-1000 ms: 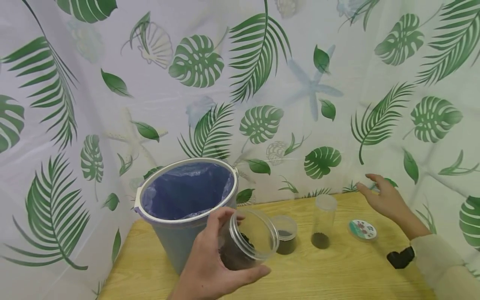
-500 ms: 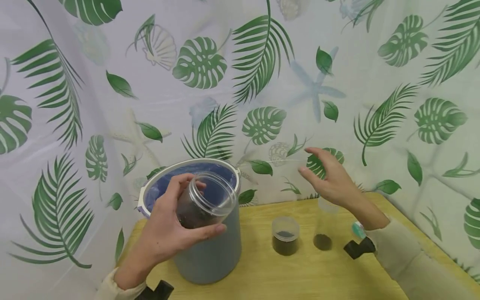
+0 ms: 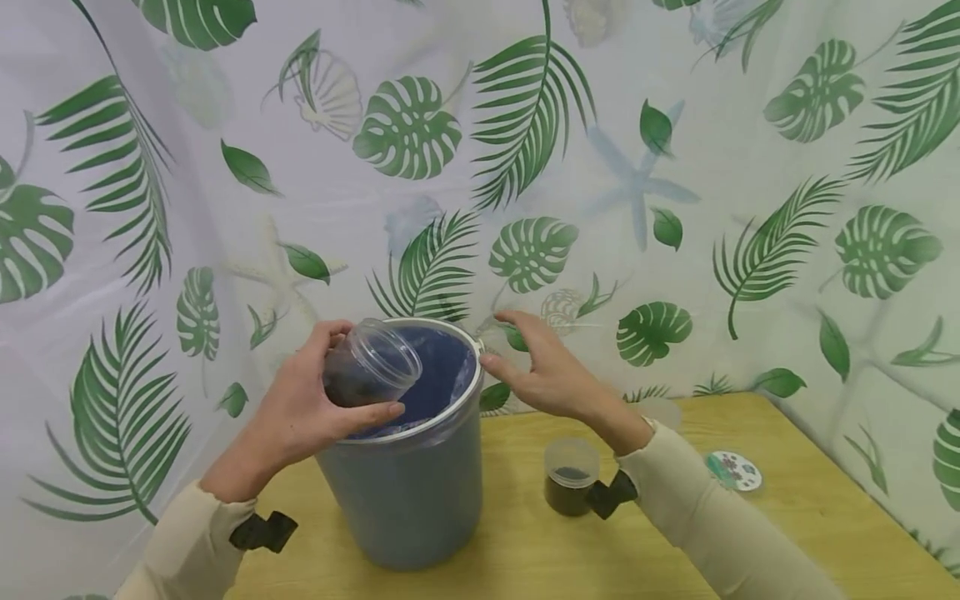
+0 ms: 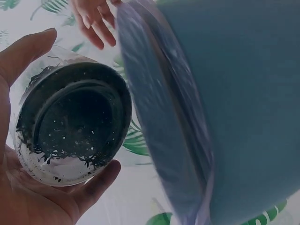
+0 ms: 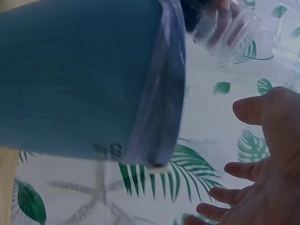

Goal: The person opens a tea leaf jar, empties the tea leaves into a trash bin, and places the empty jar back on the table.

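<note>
My left hand (image 3: 296, 408) grips a clear plastic jar (image 3: 375, 362), its open mouth tipped to the right over the trash can (image 3: 412, 508). In the left wrist view, dark, shredded, leaf-like stuff (image 4: 77, 115) clings inside the jar's base, with a clearer band along the lower side. Thumb and fingers wrap the jar from both sides. My right hand (image 3: 543, 375) is beside the can's right rim, thumb and fingers spread, holding nothing. A bluish plastic liner (image 5: 159, 93) folds over the can's rim.
A small clear jar (image 3: 572, 475) with dark contents stands on the wooden table (image 3: 525, 550). Behind my right forearm, a clear container (image 3: 662, 412) shows only its top. Farther right lies a round lid (image 3: 735, 472) with a printed label. Leaf-patterned sheeting (image 3: 525, 133) hangs behind.
My left hand has carried the jar leftward over the trash can and tilted it further. The right hand has moved left from above the round lid to the can's rim.
</note>
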The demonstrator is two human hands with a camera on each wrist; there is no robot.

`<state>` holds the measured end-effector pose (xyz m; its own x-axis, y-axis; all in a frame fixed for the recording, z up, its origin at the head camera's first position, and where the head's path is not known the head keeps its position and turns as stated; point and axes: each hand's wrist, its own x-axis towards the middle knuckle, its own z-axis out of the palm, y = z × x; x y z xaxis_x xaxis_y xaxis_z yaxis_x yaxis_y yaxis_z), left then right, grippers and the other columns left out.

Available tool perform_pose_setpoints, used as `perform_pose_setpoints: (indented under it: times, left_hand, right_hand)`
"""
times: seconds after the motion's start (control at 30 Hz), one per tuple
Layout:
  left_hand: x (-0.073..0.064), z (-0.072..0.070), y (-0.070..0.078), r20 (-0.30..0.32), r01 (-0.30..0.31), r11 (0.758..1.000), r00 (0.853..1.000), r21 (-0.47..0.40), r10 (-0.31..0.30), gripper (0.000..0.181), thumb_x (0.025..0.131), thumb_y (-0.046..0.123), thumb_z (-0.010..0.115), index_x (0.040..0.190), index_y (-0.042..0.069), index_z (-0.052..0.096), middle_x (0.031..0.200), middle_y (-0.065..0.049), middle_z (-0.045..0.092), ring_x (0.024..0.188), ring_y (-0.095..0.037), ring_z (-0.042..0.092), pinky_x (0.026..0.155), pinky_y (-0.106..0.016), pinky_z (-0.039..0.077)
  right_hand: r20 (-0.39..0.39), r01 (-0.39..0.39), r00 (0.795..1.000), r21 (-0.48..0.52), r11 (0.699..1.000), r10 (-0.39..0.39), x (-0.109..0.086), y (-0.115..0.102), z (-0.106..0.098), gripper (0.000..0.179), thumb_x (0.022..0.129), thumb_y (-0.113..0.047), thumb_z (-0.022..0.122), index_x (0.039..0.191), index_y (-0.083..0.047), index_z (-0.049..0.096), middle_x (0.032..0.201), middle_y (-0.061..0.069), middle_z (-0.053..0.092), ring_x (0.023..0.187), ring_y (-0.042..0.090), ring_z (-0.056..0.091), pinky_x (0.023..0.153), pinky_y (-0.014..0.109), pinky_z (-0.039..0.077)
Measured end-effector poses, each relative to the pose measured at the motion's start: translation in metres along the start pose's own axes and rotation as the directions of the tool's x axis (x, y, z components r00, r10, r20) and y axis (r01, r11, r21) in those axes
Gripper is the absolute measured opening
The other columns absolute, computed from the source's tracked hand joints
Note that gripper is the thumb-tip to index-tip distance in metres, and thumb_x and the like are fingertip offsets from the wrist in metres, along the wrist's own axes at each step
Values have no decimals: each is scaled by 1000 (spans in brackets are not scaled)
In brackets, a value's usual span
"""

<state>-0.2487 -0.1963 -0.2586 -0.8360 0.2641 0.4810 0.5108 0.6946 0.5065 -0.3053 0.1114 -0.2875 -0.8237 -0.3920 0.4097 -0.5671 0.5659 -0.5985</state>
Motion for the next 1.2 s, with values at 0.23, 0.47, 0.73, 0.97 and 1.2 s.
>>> perform_pose_setpoints:
  times: [0.23,0.47,0.73,0.97,1.2]
  left_hand:
    - [12,-1,-18,41,35,995,998,92,-39,99,71,53,89,146,13,38,132,-15,61,106,-29,67,84,-47,58]
    - [18,0,-34,91,17,976,995,215,-38,99,72,46,90,147,8,38,132,-21,62,109,-36,66,83,-52,57]
    - [26,-4,-43,160,-25,953,987,302,-25,97,70,42,91,145,6,41,122,-18,64,107,-35,66,85,-52,55]
    - [30,-7,-42,212,-69,924,977,375,-13,96,69,41,92,144,5,43,122,-21,63,106,-37,63,86,-55,53]
    - [39,-8,-38,244,-151,879,969,453,41,95,66,36,94,143,8,46,129,-22,61,116,-41,59,93,-58,51]
  right_hand:
    - [66,-36,997,7,999,36,16,-3,38,76,100,-40,60,159,-5,27,163,23,29,152,43,28,120,63,30]
    - [94,-137,986,-12,991,137,23,6,66,79,100,-40,53,161,-3,18,167,28,17,154,49,19,122,66,22]
    - [4,-192,981,-79,978,193,21,5,72,72,96,-32,41,161,-5,24,166,17,29,154,42,25,125,58,22]
    - [-21,-241,971,-121,963,240,21,2,72,70,97,-35,42,161,-11,26,166,12,32,149,47,30,115,66,34]
    - [-18,-246,969,-117,962,245,21,2,70,72,97,-36,41,162,-9,23,166,14,32,151,45,29,120,61,31]
